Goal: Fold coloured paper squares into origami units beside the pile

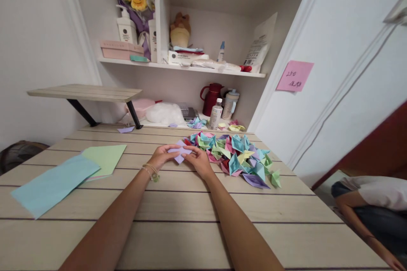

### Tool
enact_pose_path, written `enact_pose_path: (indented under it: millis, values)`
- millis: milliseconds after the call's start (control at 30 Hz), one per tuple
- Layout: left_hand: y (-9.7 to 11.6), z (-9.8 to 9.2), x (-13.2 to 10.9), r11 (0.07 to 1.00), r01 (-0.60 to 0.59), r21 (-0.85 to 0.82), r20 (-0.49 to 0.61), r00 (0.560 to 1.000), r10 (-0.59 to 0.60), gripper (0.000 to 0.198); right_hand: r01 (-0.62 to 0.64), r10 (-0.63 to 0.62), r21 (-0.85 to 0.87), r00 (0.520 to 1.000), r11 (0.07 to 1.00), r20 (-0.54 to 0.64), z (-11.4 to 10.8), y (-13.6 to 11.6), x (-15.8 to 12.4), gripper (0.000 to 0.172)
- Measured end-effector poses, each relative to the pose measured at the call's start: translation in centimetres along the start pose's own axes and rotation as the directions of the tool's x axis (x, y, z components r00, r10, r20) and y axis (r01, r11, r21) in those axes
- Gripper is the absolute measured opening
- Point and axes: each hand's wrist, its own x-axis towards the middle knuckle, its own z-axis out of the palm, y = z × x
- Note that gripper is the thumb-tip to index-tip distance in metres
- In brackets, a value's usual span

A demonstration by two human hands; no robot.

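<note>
Lilac paper [181,151], left of origami heap [235,161] | left hand [160,157], right hand [200,162]: fingers pinching it | I judge mid-fold; next needs careful creasing

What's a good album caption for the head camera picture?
Left hand and right hand hold purple paper beside a colourful folded-paper heap.

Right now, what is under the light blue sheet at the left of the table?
A green sheet pokes partly out from under the light blue sheet. Its covered part, and anything else hidden beneath, cannot be seen.
</note>
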Motion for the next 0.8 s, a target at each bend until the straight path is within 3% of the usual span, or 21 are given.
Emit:
enact_pose_path:
  millis: [167,367,533,667,800]
  values:
    - [0.03,0.19,-0.12,1.000,0.010,0.018,0.112,0.994,-0.011,0.061,0.000,0.006,0.079,0.997,0.997,-0.073,-0.05,0.11,0.32,0.046]
    - [-0.13,0.02,0.12,1.000,-0.003,0.025,0.116,0.993,0.000,0.053,-0.008,0.015,0.095,0.997,0.995,-0.076,0.14,-0.17,0.26,0.041]
    - [-0.09,0.04,-0.05,1.000,0.015,0.003,0.069,0.998,-0.016,0.042,-0.002,0.002,0.001,0.997,1.000,-0.077,0.14,-0.53,0.05,0.038]
    - [-0.08,0.15,-0.03,0.999,-0.010,-0.040,0.004,1.000,0.010,0.032,0.004,-0.004,-0.081,1.000,0.997,-0.011,0.11,-0.71,-0.26,0.044]
    - [-0.49,0.02,0.42,0.999,-0.045,-0.003,-0.058,0.997,0.044,0.034,0.005,-0.005,-0.111,1.000,0.994,0.003,0.14,-0.46,-0.28,0.049]
